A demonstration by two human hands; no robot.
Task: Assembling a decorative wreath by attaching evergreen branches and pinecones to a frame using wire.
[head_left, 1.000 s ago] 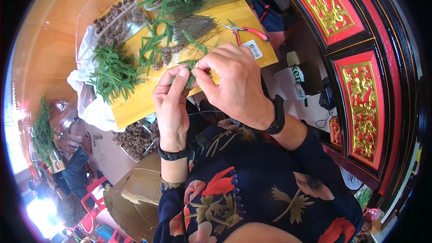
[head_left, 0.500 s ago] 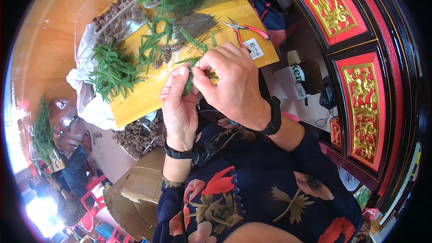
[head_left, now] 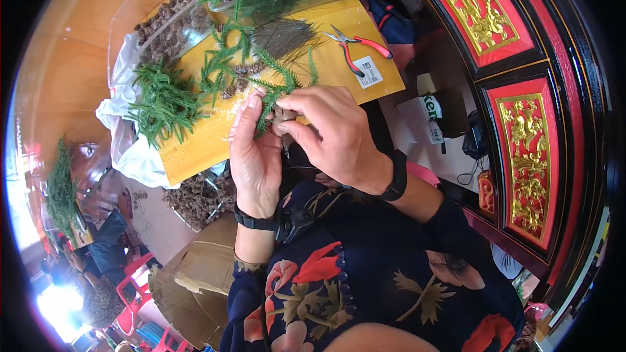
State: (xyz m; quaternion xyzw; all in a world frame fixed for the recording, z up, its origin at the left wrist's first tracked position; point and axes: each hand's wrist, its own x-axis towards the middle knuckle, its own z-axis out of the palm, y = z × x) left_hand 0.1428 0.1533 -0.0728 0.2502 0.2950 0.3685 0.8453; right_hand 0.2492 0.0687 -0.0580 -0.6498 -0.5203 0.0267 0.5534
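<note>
Over the near edge of the yellow board (head_left: 195, 150), both hands worked close together on a green sprig (head_left: 266, 114) and a brown pine cone (head_left: 283, 115). The left hand (head_left: 256, 166) grasped the sprig between its raised thumb and the fingers behind it, though the greenery and the other hand hid part of that grip. The right hand (head_left: 342, 133) pinched the cone between thumb and forefinger, its other fingers curled in. The step appeared to be fitting the cone against the sprig, and doing it well called for a firm left pinch low on the stem, so that the needles did not get crushed, and a light right pinch, so that the scales did not snap. Whether a wire already bound the two could not be told; if one did, even turns close under the cone would have kept it from wobbling. Loose cones (head_left: 241, 83) lay at the board's middle, with thin dark wires (head_left: 283, 38) beyond them toward its far edge. Red-handled pliers (head_left: 350, 40) rested near the board's right end, and a heap of greenery (head_left: 164, 101) covered part of its left end.
</note>
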